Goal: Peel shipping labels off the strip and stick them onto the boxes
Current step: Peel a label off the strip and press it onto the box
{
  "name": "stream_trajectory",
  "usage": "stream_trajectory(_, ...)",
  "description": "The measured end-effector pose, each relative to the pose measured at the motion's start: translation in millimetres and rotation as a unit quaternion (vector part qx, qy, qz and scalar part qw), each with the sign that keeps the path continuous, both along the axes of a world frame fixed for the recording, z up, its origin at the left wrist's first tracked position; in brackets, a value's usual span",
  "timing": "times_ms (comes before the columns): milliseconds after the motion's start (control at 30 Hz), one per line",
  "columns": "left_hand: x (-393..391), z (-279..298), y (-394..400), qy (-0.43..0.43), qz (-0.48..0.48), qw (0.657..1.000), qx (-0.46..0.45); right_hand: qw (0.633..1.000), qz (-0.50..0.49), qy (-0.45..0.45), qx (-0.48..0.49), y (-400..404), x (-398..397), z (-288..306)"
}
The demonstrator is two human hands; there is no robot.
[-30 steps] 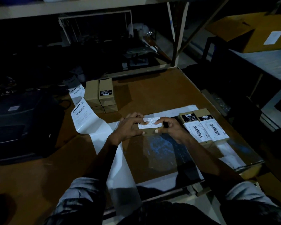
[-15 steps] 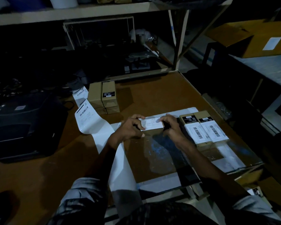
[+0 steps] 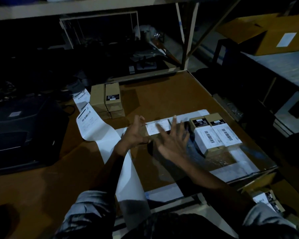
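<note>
Head view: nearest, the white label strip point(image 3: 126, 171) runs from the table's point(image 3: 41, 187) near edge away and to the left, its long axis slanting toward the black printer point(image 3: 24, 131), where printed labels still sit on its far end. Past it, both hands meet over a small brown box point(image 3: 145, 133) at mid-table. The left hand point(image 3: 133, 135) rests against the box's left end, fingers loosely spread, its grip closed on nothing that shows. The right hand point(image 3: 173, 144) hovers blurred just right of it, fingers straight and fanned, holding nothing. A white label point(image 3: 158, 128) lies on the box top, long axis left to right. Just right, two labelled boxes point(image 3: 216, 135) sit side by side, long axes pointing away, barcodes up, close to the table's right edge. Farther left, a stack of unlabelled boxes point(image 3: 107, 100) stands with bare brown table between it and the hands.
</note>
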State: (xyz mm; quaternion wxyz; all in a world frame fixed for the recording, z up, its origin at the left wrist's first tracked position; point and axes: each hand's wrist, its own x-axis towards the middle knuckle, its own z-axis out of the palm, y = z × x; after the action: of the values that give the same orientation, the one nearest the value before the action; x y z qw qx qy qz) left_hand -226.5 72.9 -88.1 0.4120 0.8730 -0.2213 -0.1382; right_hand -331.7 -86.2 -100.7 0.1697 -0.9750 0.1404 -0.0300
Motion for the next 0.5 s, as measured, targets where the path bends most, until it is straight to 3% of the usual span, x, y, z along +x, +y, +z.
stream_trajectory(133, -2, -5, -2, -0.001, 0.041, 0.999, -0.006, 0.993, -0.103, 0.003, 0.062, -9, 8, 4)
stream_trajectory(300, -4, -4, -5, -0.011, 0.039, 0.999, -0.022, 1.000, 0.016, -0.007, -0.011, 27, 7, -8)
stream_trajectory(500, -5, -2, -8, -0.001, 0.045, 0.999, -0.019, 0.998, -0.065, -0.009, -0.005, 8, 23, 5)
